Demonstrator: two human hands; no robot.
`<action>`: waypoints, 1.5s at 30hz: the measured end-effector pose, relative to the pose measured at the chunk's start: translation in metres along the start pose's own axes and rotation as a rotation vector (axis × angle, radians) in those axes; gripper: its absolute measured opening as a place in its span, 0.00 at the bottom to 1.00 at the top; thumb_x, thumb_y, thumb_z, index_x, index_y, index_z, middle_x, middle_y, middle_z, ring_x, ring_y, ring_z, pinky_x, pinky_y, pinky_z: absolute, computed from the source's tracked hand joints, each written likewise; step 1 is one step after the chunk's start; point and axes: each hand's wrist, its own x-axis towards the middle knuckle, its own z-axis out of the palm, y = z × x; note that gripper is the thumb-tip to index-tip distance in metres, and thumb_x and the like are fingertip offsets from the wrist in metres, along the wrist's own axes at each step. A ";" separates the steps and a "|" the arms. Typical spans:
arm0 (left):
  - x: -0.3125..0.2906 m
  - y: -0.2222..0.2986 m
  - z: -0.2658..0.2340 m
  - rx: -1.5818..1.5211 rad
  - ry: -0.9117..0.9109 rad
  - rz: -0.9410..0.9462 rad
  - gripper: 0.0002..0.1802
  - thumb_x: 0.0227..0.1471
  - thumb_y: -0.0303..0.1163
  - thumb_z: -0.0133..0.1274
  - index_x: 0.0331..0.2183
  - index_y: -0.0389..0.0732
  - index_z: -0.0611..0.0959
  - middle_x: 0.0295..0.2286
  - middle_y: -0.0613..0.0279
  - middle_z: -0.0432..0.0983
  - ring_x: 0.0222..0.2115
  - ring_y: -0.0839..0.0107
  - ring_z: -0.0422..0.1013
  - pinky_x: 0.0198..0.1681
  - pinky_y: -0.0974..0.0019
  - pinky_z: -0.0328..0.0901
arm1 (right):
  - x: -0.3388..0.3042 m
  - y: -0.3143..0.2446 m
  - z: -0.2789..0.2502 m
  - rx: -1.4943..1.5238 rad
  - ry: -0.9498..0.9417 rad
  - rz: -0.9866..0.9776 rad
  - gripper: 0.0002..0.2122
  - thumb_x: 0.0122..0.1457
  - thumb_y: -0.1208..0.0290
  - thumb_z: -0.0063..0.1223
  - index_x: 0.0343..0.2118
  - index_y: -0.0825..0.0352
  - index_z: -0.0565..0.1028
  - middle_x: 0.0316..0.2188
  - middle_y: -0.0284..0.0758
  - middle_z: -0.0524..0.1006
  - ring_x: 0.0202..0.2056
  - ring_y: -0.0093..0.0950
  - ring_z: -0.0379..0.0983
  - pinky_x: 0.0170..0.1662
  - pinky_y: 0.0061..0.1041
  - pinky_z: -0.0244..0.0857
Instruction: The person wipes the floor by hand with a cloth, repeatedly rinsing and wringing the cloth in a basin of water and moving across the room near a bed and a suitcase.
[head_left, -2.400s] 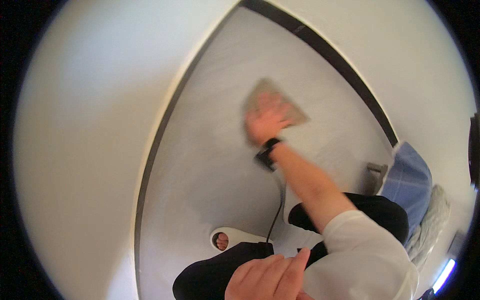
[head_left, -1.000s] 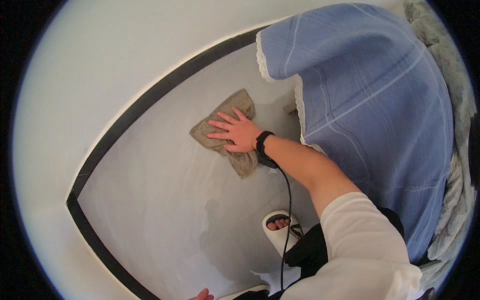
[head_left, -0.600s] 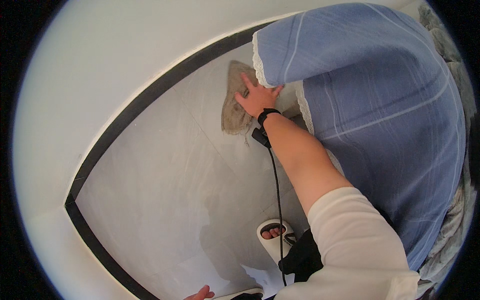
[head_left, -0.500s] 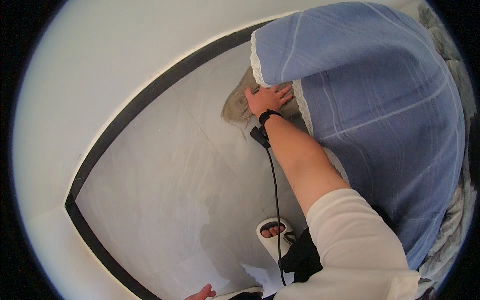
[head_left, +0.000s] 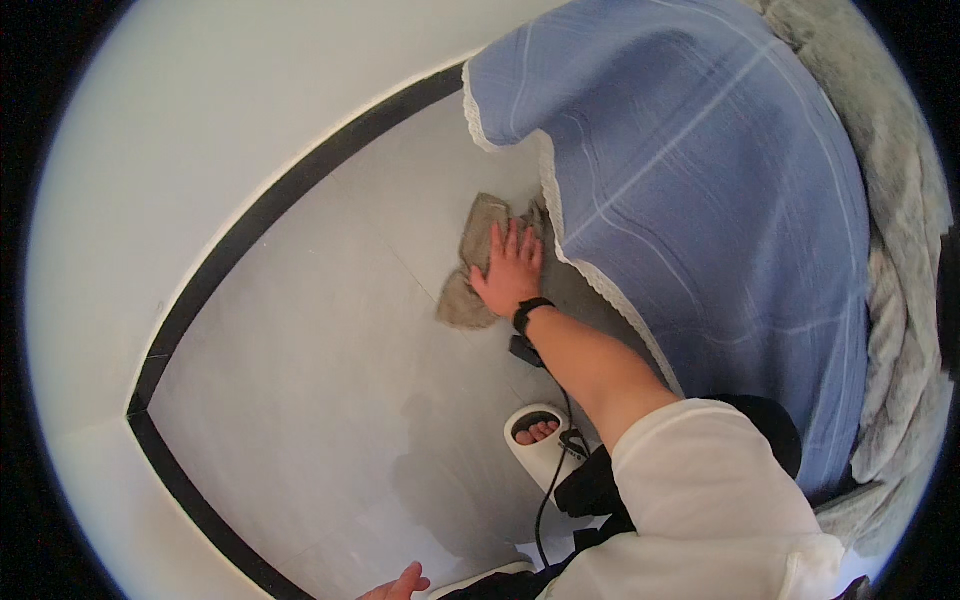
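Observation:
My right hand (head_left: 512, 268) lies flat on a brown-grey cloth (head_left: 482, 225), fingers stretched out and spread. The cloth is rumpled on the grey floor (head_left: 330, 330), and part of it is covered by the hand. A black band circles my right wrist, and a small black block (head_left: 524, 350) on a black cord hangs beside it. At the lower edge, only part of my left hand (head_left: 402, 583) shows, its thumb standing apart from the fingers and nothing visible in it.
On the right, a blue cover (head_left: 690, 190) with white lace trim drapes down to the floor near my right arm. Grey plush fabric (head_left: 885, 330) lies beyond it. A dark baseboard (head_left: 230, 245) runs along the white wall. My foot in a white slipper (head_left: 540, 455) stands below the cloth.
My right hand and the cloth have come nearer, out from beside the cover's lace edge. More of the cloth shows now. My left hand stays at the lower edge.

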 end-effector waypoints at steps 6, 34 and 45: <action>-0.033 -0.027 -0.009 0.031 -0.067 0.013 0.27 0.47 0.22 0.45 0.51 0.36 0.80 0.36 0.50 0.81 0.35 0.48 0.76 0.43 0.52 0.69 | -0.056 0.072 -0.016 0.001 -0.233 0.433 0.40 0.63 0.40 0.39 0.73 0.54 0.44 0.72 0.54 0.43 0.69 0.62 0.40 0.68 0.62 0.33; -0.093 -0.090 -0.001 -0.043 -0.324 0.121 0.26 0.49 0.24 0.46 0.52 0.34 0.80 0.36 0.48 0.80 0.35 0.47 0.75 0.41 0.50 0.68 | -0.143 0.007 -0.008 0.002 -0.109 -0.163 0.37 0.55 0.43 0.54 0.69 0.36 0.57 0.73 0.45 0.46 0.69 0.65 0.38 0.66 0.69 0.33; -0.094 -0.068 0.007 0.018 -0.359 0.190 0.28 0.47 0.24 0.47 0.53 0.36 0.79 0.38 0.51 0.81 0.37 0.49 0.75 0.45 0.51 0.68 | -0.151 0.028 0.034 0.016 0.145 0.810 0.45 0.59 0.42 0.44 0.70 0.71 0.50 0.71 0.58 0.45 0.69 0.64 0.40 0.69 0.62 0.30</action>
